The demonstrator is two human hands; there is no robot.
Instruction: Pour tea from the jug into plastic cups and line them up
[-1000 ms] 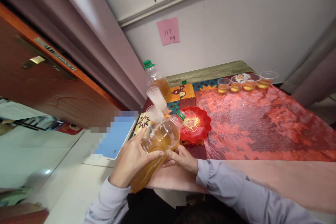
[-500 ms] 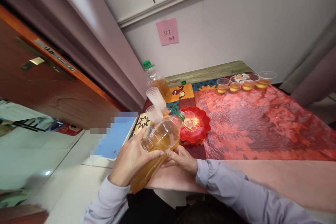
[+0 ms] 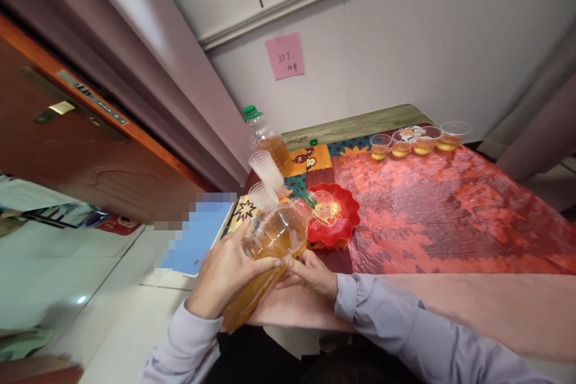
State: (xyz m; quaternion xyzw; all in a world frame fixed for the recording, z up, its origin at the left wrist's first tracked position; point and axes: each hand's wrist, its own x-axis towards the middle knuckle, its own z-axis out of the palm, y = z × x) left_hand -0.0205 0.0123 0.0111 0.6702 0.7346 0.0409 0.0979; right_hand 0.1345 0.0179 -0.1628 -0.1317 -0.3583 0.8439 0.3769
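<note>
A large clear plastic bottle (image 3: 270, 252) of amber liquid is tilted, its green-ringed neck toward the upper right and its cap off. My left hand (image 3: 229, 267) grips its left side, the thumb across the front. From the right, my right hand (image 3: 310, 276) holds the bottle too, its thumb meeting the left thumb. Just past the bottle's mouth, a clear plastic cup (image 3: 323, 204) sits in a red scalloped plate (image 3: 348, 225). Whether liquid runs into the cup I cannot tell. Behind the bottle are a stack of clear cups (image 3: 265, 169) and another clear cup stack (image 3: 262, 197).
A second bottle with a green cap (image 3: 272, 144) stands at the back left. A loose green cap (image 3: 314, 142) lies near the back edge. Several cups with amber liquid (image 3: 423, 141) line the table's back right. A wooden door (image 3: 99, 150) stands to the left.
The view has shifted very slightly. Both hands keep the bottle at nearly the same tilt and place, with no other clear difference.
</note>
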